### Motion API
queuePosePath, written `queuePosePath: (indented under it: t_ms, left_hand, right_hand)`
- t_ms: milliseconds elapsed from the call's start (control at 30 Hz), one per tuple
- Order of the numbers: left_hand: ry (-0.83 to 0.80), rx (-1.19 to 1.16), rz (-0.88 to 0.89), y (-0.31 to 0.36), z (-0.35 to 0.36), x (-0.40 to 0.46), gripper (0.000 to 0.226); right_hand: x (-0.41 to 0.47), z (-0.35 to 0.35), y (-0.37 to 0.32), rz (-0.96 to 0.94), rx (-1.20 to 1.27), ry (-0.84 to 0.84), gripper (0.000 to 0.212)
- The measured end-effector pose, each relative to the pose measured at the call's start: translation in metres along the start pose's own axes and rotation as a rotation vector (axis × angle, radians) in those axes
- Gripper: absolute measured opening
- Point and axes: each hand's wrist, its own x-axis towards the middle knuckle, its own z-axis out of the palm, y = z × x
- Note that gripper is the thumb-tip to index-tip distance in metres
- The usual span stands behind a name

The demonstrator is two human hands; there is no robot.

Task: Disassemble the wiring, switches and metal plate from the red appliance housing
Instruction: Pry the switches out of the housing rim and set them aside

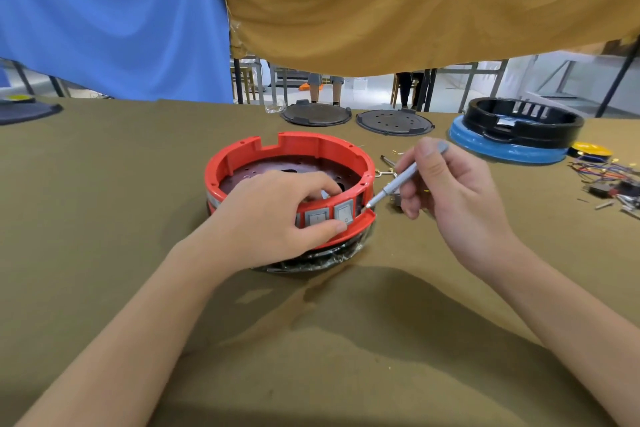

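Note:
The round red appliance housing [301,149] sits mid-table, open side up, with a dark perforated metal plate [277,170] inside. Two grey rocker switches [332,213] sit in its near wall. My left hand [277,215] grips that near wall, fingers curled inside and thumb pressing below the switches. My right hand [446,184] holds a slim grey screwdriver [394,182]; its tip touches the housing wall just right of the right switch. Any wiring inside is hidden by my left hand.
Two dark round plates [315,113] [394,122] lie at the far edge. A black ring on a blue base [516,135] stands far right, next to a yellow disc [590,150] and a pile of loose wires and parts [606,180]. Small metal pieces [389,166] lie behind the housing.

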Motion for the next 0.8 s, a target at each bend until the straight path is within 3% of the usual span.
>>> queuePosePath:
  t_ms: [267,467,667,800]
  left_hand:
    - [0.039,-0.017,-0.075,0.003,0.003,0.001,0.026]
    - [0.042,-0.063,-0.071,0.004,0.005,0.002,0.024]
    - [0.056,-0.031,-0.058,0.004,0.005,0.001,0.028]
    - [0.064,-0.037,-0.061,0.005,0.006,0.001,0.029]
  right_hand:
    - [-0.002,0.003,0.003,-0.103,-0.08,-0.048,0.02]
    - [0.005,0.004,-0.001,-0.116,-0.2,-0.107,0.024]
    - [0.036,0.009,-0.022,-0.19,-0.52,-0.382,0.029]
    - [0.055,0.021,-0.023,-0.091,-0.466,-0.459,0.033]
